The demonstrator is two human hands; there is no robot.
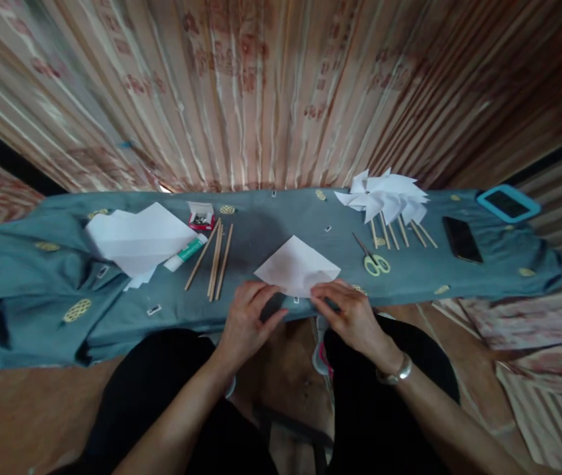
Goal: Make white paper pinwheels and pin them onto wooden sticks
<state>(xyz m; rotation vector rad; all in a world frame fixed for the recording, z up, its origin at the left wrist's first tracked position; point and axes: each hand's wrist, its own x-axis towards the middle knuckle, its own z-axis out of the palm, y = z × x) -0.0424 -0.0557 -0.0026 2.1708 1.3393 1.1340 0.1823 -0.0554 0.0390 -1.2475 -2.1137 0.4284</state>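
Note:
A white square of paper [297, 264] lies in front of me, its far corner pointing away and its near edge curved up at my fingers. My left hand [250, 318] holds the left part of that edge with its fingertips, the thumb sticking out below. At the right part of the same edge, the fingers of my right hand [350, 315] grip the paper. The underside of the curved edge is hidden. To the right lie scissors with pale green handles [376, 264]. Several wooden sticks [215, 260] are on the left.
Farther left are a stack of white paper [145, 231], a green-and-white tube [185, 253] and a small red box of metal bits [202, 216]. Paper pinwheels on sticks [384, 194], a black phone [462, 239] and a blue-framed device [508, 202] lie right on the cloth-covered table [281, 211].

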